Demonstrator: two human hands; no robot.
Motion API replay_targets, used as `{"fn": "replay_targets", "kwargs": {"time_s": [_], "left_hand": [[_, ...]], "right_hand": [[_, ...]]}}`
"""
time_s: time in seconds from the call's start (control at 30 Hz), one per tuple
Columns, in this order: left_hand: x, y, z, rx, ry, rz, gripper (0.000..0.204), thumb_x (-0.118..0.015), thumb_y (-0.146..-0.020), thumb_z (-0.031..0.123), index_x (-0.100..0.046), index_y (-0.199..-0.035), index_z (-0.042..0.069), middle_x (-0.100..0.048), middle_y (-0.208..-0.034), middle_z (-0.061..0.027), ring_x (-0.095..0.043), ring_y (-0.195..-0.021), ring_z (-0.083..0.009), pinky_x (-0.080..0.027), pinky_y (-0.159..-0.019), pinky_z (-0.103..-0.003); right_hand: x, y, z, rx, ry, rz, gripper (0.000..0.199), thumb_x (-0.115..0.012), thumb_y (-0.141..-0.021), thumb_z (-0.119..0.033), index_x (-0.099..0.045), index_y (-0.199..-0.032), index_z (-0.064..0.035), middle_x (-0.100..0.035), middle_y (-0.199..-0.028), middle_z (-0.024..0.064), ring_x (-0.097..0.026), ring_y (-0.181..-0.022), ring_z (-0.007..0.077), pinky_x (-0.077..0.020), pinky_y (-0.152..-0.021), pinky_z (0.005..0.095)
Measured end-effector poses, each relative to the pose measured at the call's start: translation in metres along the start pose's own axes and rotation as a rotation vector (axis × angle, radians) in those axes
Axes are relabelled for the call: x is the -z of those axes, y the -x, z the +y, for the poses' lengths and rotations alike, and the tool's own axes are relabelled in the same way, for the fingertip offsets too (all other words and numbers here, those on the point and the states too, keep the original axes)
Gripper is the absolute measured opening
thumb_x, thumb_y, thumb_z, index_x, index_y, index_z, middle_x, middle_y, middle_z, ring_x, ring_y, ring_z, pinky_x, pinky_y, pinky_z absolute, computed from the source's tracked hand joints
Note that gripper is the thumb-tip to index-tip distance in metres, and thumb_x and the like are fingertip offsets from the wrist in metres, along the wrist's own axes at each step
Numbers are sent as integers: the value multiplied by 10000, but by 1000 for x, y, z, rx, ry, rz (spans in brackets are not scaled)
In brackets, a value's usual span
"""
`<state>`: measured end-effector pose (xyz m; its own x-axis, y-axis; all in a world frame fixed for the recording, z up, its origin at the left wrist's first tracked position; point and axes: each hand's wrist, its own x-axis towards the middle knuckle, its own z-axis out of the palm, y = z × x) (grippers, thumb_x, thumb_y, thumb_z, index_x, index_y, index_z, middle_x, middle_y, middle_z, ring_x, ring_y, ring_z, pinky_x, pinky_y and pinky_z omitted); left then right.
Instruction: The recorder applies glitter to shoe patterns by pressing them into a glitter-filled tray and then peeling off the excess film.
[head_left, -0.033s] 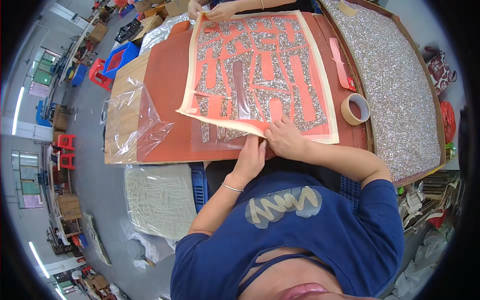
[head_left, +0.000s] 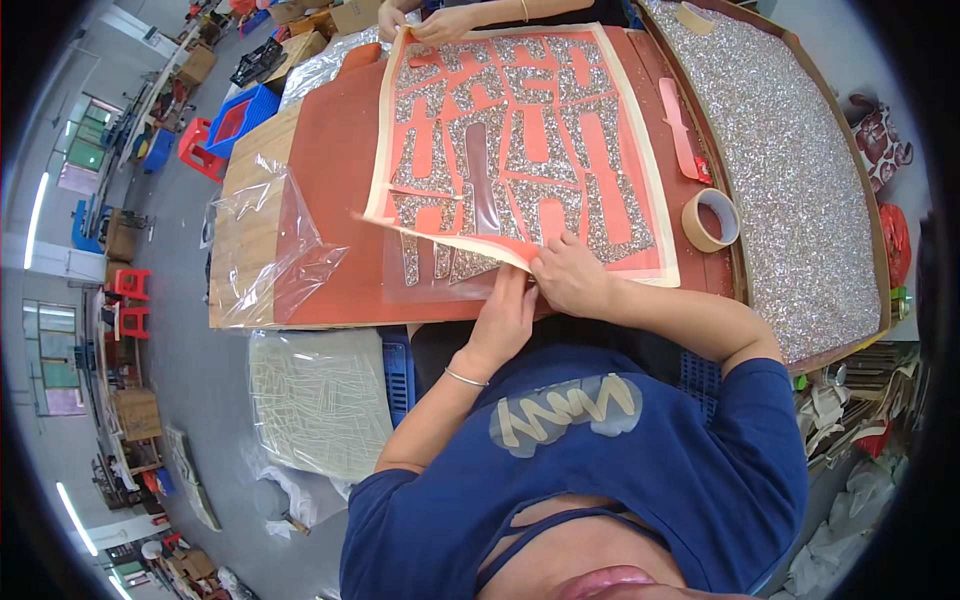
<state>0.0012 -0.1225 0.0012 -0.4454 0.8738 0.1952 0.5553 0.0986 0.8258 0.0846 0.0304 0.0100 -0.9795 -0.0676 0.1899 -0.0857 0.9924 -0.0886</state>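
Note:
A coral-pink sheet with a cream taped border (head_left: 655, 235) lies on the red-brown work table (head_left: 335, 190). Its cut-out openings show silver glitter pieces (head_left: 545, 105) underneath, on a clear film. My right hand (head_left: 572, 278) pinches the sheet's near edge, which is lifted and bowed. Just left of it, my left hand (head_left: 505, 315) has its fingertips up against the same edge; what they grip is hidden beneath. Across the table, another person's hands (head_left: 440, 24) hold the far left corner of the sheet.
A tape roll (head_left: 710, 219) and a pink cutter-like strip (head_left: 680, 130) lie right of the sheet. Beyond is a large tray of silver glitter (head_left: 800, 180), with another tape roll (head_left: 693, 17). Loose clear film (head_left: 300, 240) covers the board at left; a bagged stack (head_left: 320, 400) sits below.
The sheet's near left border has tipped, showing as a thinner band with more glitter pieces visible below it. Both my hands stay in nearly the same place.

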Motion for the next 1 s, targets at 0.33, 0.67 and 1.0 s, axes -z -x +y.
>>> {"fn": "replay_targets", "kwargs": {"time_s": [0.33,0.67,1.0], "left_hand": [[-12,15,2,-214,-517,-67,586,-639,-867,247,-427,-1309,-74,-309,-1437,-267,-431,-1237,-407,-404,-1004,-448],[43,-14,-8,232,19,198,315,-593,-877,169,-572,-1125,-25,-620,-1084,-199,-586,-1028,-343,-461,-907,-402],[-29,-46,34,-30,-680,-149,222,-641,-809,171,-658,-953,2,-649,-951,-215,-620,-898,-375,-490,-776,-447]], "right_hand": [[117,-31,153,-568,203,61,147,-518,-773,-95,-642,-807,-23,-653,-829,158,-642,-793,330,-514,-710,435],[100,-15,77,-322,-341,22,274,-529,-902,-260,-608,-814,-12,-638,-809,157,-624,-762,354,-495,-691,463],[-4,65,114,-8,-43,97,131,-575,-805,-108,-646,-898,-48,-625,-1034,69,-570,-996,227,-473,-868,325]]}}
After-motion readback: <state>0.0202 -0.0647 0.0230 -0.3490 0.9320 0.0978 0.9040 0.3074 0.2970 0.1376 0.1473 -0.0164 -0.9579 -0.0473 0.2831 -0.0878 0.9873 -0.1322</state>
